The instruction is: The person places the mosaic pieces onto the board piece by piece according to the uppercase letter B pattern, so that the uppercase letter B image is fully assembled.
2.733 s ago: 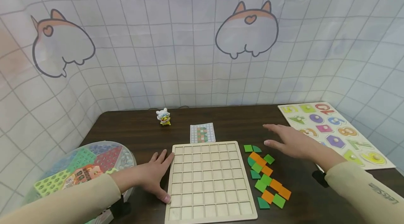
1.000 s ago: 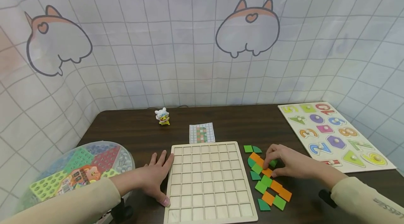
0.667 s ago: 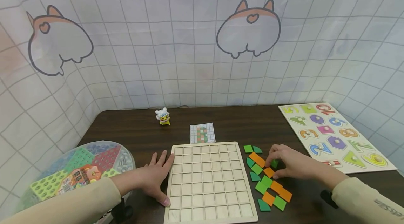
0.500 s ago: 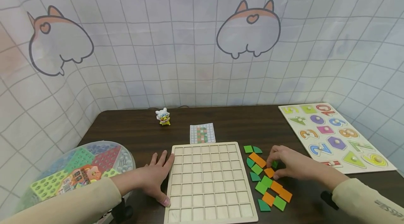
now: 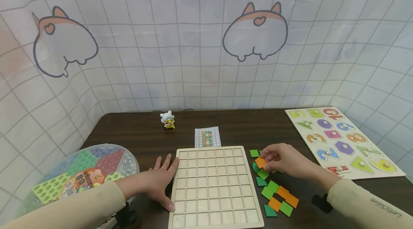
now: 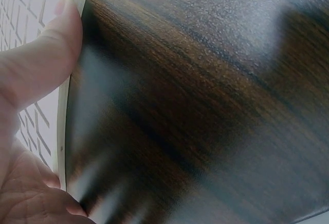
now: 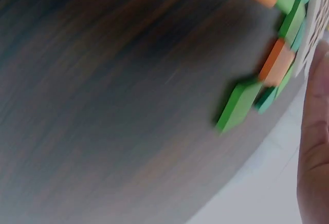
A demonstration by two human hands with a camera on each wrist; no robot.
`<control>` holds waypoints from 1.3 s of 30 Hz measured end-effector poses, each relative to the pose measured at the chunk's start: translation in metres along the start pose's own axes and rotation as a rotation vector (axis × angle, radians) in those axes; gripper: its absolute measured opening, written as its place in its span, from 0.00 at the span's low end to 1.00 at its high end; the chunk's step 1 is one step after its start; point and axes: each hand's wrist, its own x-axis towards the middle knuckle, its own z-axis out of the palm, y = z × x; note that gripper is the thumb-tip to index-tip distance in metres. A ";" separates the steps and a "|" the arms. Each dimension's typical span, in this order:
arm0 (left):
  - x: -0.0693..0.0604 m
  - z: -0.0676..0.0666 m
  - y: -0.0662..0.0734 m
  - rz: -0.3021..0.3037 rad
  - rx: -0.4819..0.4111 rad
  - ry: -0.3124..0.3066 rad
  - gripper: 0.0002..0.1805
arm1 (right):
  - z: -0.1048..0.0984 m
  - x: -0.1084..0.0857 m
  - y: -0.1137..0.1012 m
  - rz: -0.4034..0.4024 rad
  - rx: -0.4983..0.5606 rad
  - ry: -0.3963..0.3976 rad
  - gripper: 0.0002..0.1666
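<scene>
A pale wooden grid board lies in the middle of the table in the head view. My left hand is spread along its left edge; in the left wrist view the thumb rests on the rim. To the right of the board, my right hand pinches an orange square tile between thumb and forefinger, just above other tiles. Loose green squares, orange squares and dark green quarter-round tiles lie below that hand. Its fingers partly hide the upper tiles.
Behind the board lies a small printed pattern card, with a little figurine to its left. A clear round tub of coloured pieces stands left. A number-and-shape puzzle board lies at the right.
My right hand reached down to the tiles, then shifted left and away from me. The orange tile formerly under its fingers has left its place. My left hand has stayed on the board.
</scene>
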 end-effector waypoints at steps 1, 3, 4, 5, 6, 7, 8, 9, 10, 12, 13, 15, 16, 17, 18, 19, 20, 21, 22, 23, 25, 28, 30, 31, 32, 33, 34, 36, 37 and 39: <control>0.000 0.000 0.000 -0.001 -0.001 0.000 0.88 | 0.003 0.004 -0.002 0.009 0.019 0.009 0.18; 0.001 0.000 -0.001 -0.002 0.001 0.001 0.88 | 0.009 0.012 -0.008 0.029 0.042 0.023 0.18; 0.001 0.001 -0.001 -0.001 0.001 0.001 0.88 | 0.012 0.016 -0.011 0.035 0.056 0.026 0.18; 0.002 0.001 -0.002 -0.001 0.001 0.002 0.88 | 0.015 0.021 -0.015 0.036 0.052 0.030 0.17; 0.002 0.001 -0.002 0.000 0.001 0.002 0.88 | 0.018 0.025 -0.019 0.038 0.057 0.032 0.17; 0.002 0.001 -0.003 0.000 0.001 0.002 0.88 | 0.021 0.030 -0.023 0.040 0.058 0.034 0.16; 0.002 0.001 -0.003 0.001 0.000 0.003 0.88 | 0.024 0.035 -0.028 0.038 0.055 0.035 0.16; 0.002 0.001 -0.003 0.001 -0.002 0.003 0.88 | 0.028 0.040 -0.032 0.033 0.053 0.037 0.16; 0.001 0.001 -0.003 0.001 -0.002 0.003 0.88 | 0.031 0.045 -0.037 0.029 0.049 0.039 0.15; 0.001 0.000 -0.002 0.000 0.000 0.006 0.88 | 0.038 0.055 -0.045 0.033 0.050 0.037 0.14; 0.001 0.000 -0.001 -0.002 0.000 0.006 0.88 | 0.041 0.059 -0.048 0.036 0.048 0.036 0.14; 0.000 -0.001 0.000 -0.005 0.001 0.006 0.88 | 0.047 0.068 -0.055 0.034 0.041 0.030 0.14; 0.000 -0.001 0.001 -0.007 0.001 0.006 0.88 | 0.050 0.072 -0.057 0.036 0.034 0.028 0.13; -0.001 -0.001 0.001 -0.008 0.001 0.008 0.88 | 0.053 0.076 -0.060 0.040 0.028 0.026 0.13; -0.001 -0.001 0.002 -0.009 0.001 0.008 0.88 | 0.056 0.079 -0.063 0.040 0.017 0.026 0.13; -0.001 -0.001 0.003 -0.009 -0.001 0.009 0.88 | 0.059 0.083 -0.065 0.039 0.006 0.027 0.13; -0.001 -0.001 0.003 -0.010 -0.001 0.011 0.88 | 0.062 0.086 -0.068 0.038 -0.006 0.026 0.13; -0.002 -0.001 0.004 -0.010 -0.001 0.013 0.88 | 0.064 0.089 -0.070 0.044 -0.016 0.028 0.13; -0.002 -0.001 0.004 -0.010 -0.001 0.015 0.88 | 0.067 0.092 -0.072 0.050 -0.028 0.031 0.12; -0.001 -0.001 0.004 -0.010 0.000 0.017 0.88 | 0.070 0.095 -0.075 0.053 -0.035 0.032 0.12; -0.001 -0.001 0.004 -0.008 0.001 0.018 0.88 | 0.075 0.100 -0.078 0.063 -0.058 0.036 0.11; 0.000 0.000 0.003 -0.005 0.000 0.015 0.88 | 0.083 0.107 -0.082 0.085 -0.074 0.036 0.09; 0.001 0.000 0.003 -0.005 -0.001 0.013 0.88 | 0.087 0.111 -0.085 0.091 -0.085 0.034 0.09; 0.001 0.000 0.003 -0.006 -0.001 0.011 0.88 | 0.090 0.112 -0.086 0.091 -0.087 0.032 0.09; 0.001 0.000 0.002 -0.007 -0.001 0.011 0.88 | 0.092 0.114 -0.086 0.089 -0.089 0.029 0.09; 0.001 0.000 0.002 -0.008 -0.002 0.011 0.88 | 0.094 0.115 -0.087 0.083 -0.096 0.028 0.08; 0.002 0.001 0.002 -0.009 -0.002 0.011 0.88 | 0.095 0.115 -0.088 0.075 -0.103 0.025 0.08; 0.002 0.001 0.002 -0.010 -0.002 0.010 0.88 | 0.097 0.116 -0.089 0.061 -0.116 0.019 0.08; 0.002 0.001 0.002 -0.010 -0.002 0.010 0.88 | 0.098 0.117 -0.089 0.053 -0.123 0.017 0.08; 0.001 0.001 0.002 -0.011 -0.003 0.011 0.88 | 0.100 0.117 -0.090 0.045 -0.135 0.012 0.08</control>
